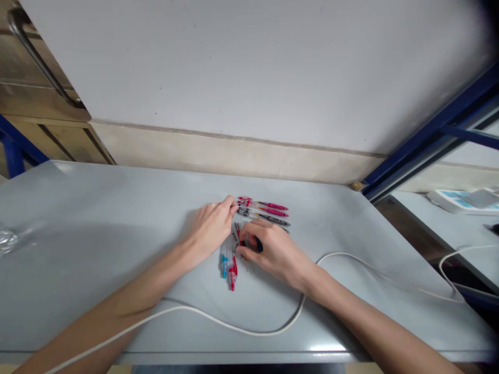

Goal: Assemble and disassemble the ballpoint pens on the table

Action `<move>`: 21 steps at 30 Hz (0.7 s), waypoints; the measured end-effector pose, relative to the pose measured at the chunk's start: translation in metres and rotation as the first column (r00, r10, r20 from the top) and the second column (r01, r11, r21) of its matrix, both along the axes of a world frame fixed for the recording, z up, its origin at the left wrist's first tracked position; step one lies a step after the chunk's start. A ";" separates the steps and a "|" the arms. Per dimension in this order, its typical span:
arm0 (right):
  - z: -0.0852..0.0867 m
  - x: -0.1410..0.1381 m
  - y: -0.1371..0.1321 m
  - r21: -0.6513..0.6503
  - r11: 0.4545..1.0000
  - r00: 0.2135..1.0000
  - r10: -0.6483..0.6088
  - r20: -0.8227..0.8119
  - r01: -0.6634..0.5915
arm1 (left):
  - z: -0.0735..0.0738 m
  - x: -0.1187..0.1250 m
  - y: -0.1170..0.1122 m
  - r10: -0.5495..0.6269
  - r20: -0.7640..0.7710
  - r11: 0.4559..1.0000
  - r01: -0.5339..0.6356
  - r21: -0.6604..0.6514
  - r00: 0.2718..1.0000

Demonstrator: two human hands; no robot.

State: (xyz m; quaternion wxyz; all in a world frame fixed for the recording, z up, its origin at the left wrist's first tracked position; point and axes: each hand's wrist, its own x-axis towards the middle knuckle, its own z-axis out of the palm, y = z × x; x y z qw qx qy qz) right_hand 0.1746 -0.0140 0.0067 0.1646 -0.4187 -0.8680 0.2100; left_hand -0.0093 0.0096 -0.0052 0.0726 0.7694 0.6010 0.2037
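My left hand (216,223) has its fingers pinched together at the left ends of a row of pens; a thin dark tip shows by the fingertips, but what they grip is mostly hidden. Red pens (275,212) and a black pen (276,220) lie side by side there, pointing right. Below them, my right hand (267,246) is curled, thumb and fingers closed around a partly hidden pen with red and dark parts. Just left of its thumb lie clear pen pieces, one with a light blue end (224,266) and one with a red clip end (233,275).
A white cable (257,332) snakes over the grey table (97,223) in front of the pens and under my right forearm. Crumpled clear plastic (8,241) lies at the far left. Blue metal posts (413,132) and a second table with a white box (463,201) stand right.
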 end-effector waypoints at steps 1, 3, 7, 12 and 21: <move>-0.001 0.000 0.000 -0.001 1.000 1.000 -0.028 0.000 0.028 | 0.000 0.000 0.000 0.004 -0.008 1.000 -0.004 -0.003 1.000; -0.002 -0.002 0.000 0.003 0.997 0.997 -0.076 0.005 0.076 | 0.000 0.000 0.000 0.013 -0.027 1.000 -0.014 -0.010 1.000; -0.007 -0.005 0.000 0.039 0.994 0.995 -0.098 0.025 0.097 | -0.001 0.000 -0.001 0.024 -0.051 1.000 -0.025 -0.015 0.998; -0.008 -0.005 0.000 0.084 0.992 0.995 -0.096 0.032 0.093 | 0.000 0.000 -0.001 0.029 -0.061 0.999 -0.031 -0.027 0.998; -0.005 0.000 0.001 0.058 0.998 1.000 -0.019 -0.020 0.020 | 0.000 0.000 -0.001 0.026 -0.057 0.999 -0.027 -0.025 0.998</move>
